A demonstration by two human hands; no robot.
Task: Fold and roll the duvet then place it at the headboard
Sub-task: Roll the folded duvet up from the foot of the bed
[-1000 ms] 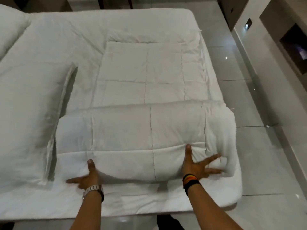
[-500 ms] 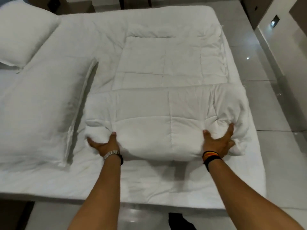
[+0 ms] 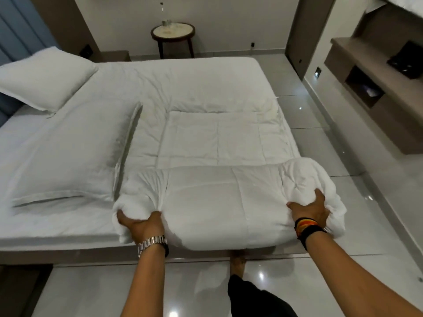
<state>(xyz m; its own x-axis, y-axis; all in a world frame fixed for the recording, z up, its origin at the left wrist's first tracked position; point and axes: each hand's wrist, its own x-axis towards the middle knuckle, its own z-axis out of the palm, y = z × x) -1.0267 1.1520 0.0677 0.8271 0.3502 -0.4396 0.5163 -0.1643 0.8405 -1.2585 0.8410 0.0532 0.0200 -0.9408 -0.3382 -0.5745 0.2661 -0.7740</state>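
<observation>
While both hands grip its ends, the duvet (image 3: 219, 202) lies between them.

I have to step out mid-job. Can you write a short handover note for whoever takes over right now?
Left hand: gripping the roll's left end.
Right hand: gripping the roll's right end.
Duvet: partly rolled at the bed's near edge; its flat remainder lies beyond the roll.
Pillows lie at the left.
Done: folding, rolling begun.
Left: finish rolling, place at the headboard.
</observation>
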